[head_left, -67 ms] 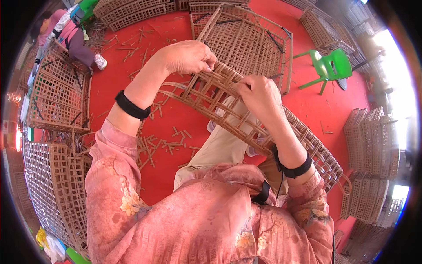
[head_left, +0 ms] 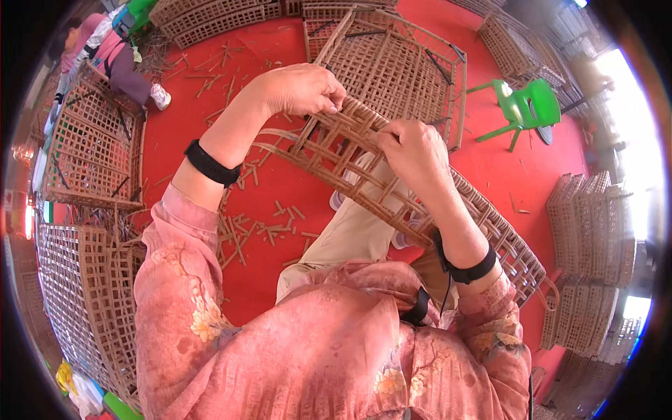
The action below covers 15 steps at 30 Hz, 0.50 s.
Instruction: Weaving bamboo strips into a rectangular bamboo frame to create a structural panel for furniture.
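A brown woven lattice basket [head_left: 371, 183] lies tilted across my lap, its long rim slanting from upper left down to lower right. My left hand [head_left: 306, 89] pinches the rim at the basket's far left corner, fingers bent over the edge. Farther right along the same rim, my right hand [head_left: 418, 150] grips with thumb and fingers pressed together. Whether a thin strip sits between my fingertips is too small to tell. Loose weaving strips [head_left: 276, 143] curl out from the basket's left end, and another loop [head_left: 553, 295] sticks out at its right end.
A large woven tray [head_left: 395, 70] stands just beyond my hands. Cut strip scraps [head_left: 241, 234] litter the red floor. A green plastic chair [head_left: 525, 105] stands at far right, near stacked baskets [head_left: 588, 231]. More baskets [head_left: 87, 294] line the left, where another person [head_left: 115, 59] sits.
My left forearm has shifted very slightly. Both hands keep their places on the basket's rim.
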Each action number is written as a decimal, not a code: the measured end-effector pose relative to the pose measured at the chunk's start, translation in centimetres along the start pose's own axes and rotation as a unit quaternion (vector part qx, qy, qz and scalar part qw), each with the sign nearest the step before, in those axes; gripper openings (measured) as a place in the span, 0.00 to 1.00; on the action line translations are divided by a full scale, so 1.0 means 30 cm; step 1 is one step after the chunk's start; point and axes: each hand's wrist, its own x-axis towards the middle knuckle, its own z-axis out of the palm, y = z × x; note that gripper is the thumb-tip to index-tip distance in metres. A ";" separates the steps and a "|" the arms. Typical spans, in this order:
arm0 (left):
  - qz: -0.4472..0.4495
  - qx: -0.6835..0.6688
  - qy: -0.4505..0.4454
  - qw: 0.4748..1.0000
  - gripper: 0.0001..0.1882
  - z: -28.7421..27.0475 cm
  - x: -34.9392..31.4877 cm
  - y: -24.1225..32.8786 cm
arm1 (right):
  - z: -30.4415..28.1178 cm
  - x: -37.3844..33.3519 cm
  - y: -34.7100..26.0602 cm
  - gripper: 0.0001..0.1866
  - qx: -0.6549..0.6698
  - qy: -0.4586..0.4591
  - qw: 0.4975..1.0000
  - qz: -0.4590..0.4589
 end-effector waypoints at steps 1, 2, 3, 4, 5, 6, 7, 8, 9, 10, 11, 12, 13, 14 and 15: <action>0.003 -0.001 0.013 1.000 0.07 0.002 -0.004 0.001 | 0.003 0.001 0.002 0.15 -0.003 -0.002 1.000 0.000; 0.007 -0.001 0.026 1.000 0.07 0.004 -0.007 0.002 | 0.005 0.000 0.004 0.15 -0.005 -0.004 1.000 0.000; 0.007 -0.002 0.026 1.000 0.07 0.009 -0.012 -0.006 | 0.006 0.000 0.002 0.15 -0.005 -0.004 1.000 0.000; 0.036 -0.081 0.068 0.994 0.07 0.020 -0.023 -0.023 | 0.010 0.000 -0.001 0.15 -0.008 -0.004 1.000 -0.008; 0.066 -0.159 0.108 0.979 0.07 0.026 -0.030 -0.040 | 0.014 0.002 -0.004 0.14 -0.011 -0.002 1.000 -0.016; 0.066 -0.158 0.108 0.979 0.07 0.033 -0.036 -0.052 | 0.016 0.006 -0.006 0.14 -0.010 -0.002 1.000 -0.015; 0.029 -0.160 0.162 0.973 0.07 0.041 -0.042 -0.061 | 0.019 0.009 -0.009 0.15 -0.028 -0.005 0.999 -0.015; -0.010 -0.160 0.215 0.963 0.08 0.051 -0.052 -0.074 | 0.024 0.011 -0.015 0.15 -0.044 -0.008 0.999 -0.016; -0.017 -0.117 0.255 0.960 0.11 0.074 -0.059 -0.094 | 0.035 0.014 -0.022 0.15 -0.042 -0.007 0.999 -0.015; -0.017 -0.115 0.254 0.960 0.11 0.091 -0.068 -0.107 | 0.051 0.019 -0.030 0.15 -0.060 -0.007 0.998 -0.026; -0.052 -0.140 0.231 0.961 0.13 0.104 -0.074 -0.096 | 0.058 0.022 -0.033 0.15 -0.080 -0.005 0.996 -0.033; -0.086 -0.165 0.207 0.960 0.16 0.119 -0.079 -0.090 | 0.059 0.025 -0.035 0.15 -0.080 -0.002 0.996 -0.028; -0.070 -0.179 0.214 0.958 0.21 0.148 -0.080 -0.103 | 0.059 0.029 -0.037 0.15 -0.073 -0.001 0.997 -0.027; -0.066 -0.179 0.209 0.959 0.21 0.147 -0.083 -0.097 | 0.060 0.028 -0.033 0.15 -0.066 -0.001 0.998 -0.023; -0.082 -0.162 0.176 0.967 0.22 0.139 -0.085 -0.087 | 0.060 0.027 -0.027 0.14 -0.057 0.002 0.998 -0.029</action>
